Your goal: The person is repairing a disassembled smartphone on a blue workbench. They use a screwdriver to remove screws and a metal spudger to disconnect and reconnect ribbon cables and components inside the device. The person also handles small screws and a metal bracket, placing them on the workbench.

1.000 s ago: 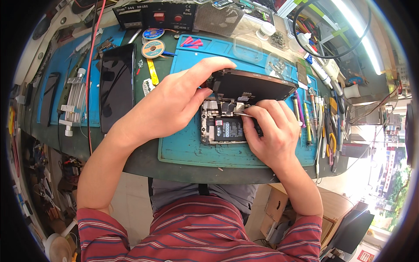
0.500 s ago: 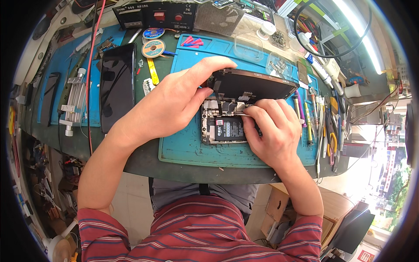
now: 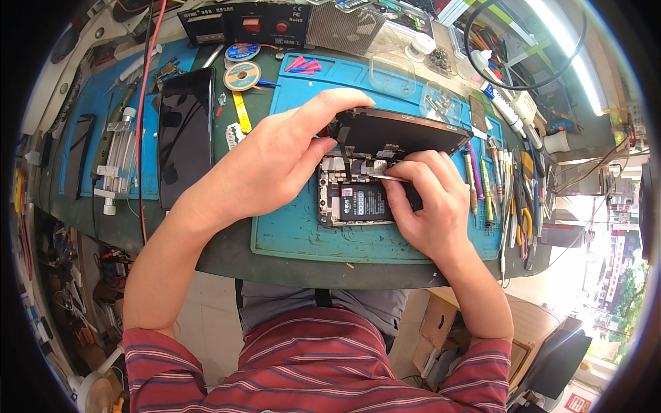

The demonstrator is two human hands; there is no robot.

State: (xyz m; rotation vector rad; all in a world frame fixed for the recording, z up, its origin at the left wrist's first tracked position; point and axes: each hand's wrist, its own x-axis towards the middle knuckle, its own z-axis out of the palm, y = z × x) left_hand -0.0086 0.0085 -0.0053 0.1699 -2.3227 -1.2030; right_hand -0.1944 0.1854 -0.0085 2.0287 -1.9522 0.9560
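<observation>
An opened phone point(image 3: 331, 204) lies on the blue work mat, its black battery point(image 3: 365, 204) and metal-covered board parts bared. My left hand point(image 3: 272, 155) pinches the left end of the phone's lifted screen point(image 3: 406, 133), which leans up at the far side with its dark inner face toward me. A thin ribbon cable runs between screen and body. Between the closed fingers of my right hand point(image 3: 435, 196) is a slim metal tool, apparently tweezers point(image 3: 390, 178), pointing left over the board just beyond the battery. Its exact tip contact is too small to tell.
The blue mat point(image 3: 296, 237) has pink-and-blue small pieces and clear plastic boxes point(image 3: 392, 74) at its far side. Screwdrivers and pliers point(image 3: 526, 224) crowd the right. On the left lie a large black phone point(image 3: 186, 138), solder spools point(image 3: 242, 76) and a metal clamp point(image 3: 120, 162).
My right hand has shifted slightly, its fingers opening up more view of the tool and the board. The left hand keeps the screen raised in the same place.
</observation>
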